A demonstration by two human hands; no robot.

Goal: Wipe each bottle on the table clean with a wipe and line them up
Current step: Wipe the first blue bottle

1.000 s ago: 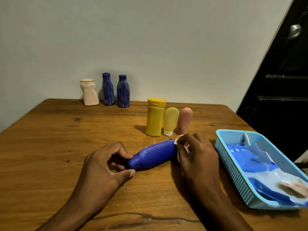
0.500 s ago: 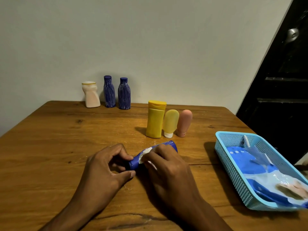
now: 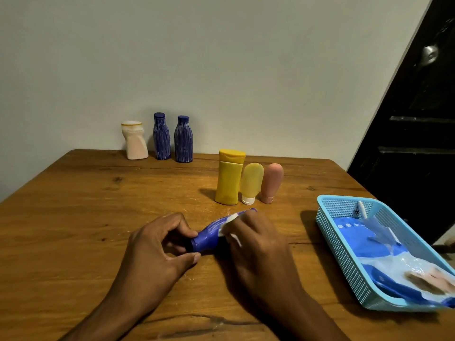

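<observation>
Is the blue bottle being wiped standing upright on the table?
No, the blue bottle lies on its side on the table, held by the left hand and right hand.

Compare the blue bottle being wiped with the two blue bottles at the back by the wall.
The blue bottle under the hands lies on its side near the table's front; the two back bottles stand upright by the wall. The lying one is gripped at its cap end by the left hand while the right hand presses a white wipe on it; the back pair is untouched. Its surface looks plain blue; theirs show pale streaks. All three share one shape.
</observation>
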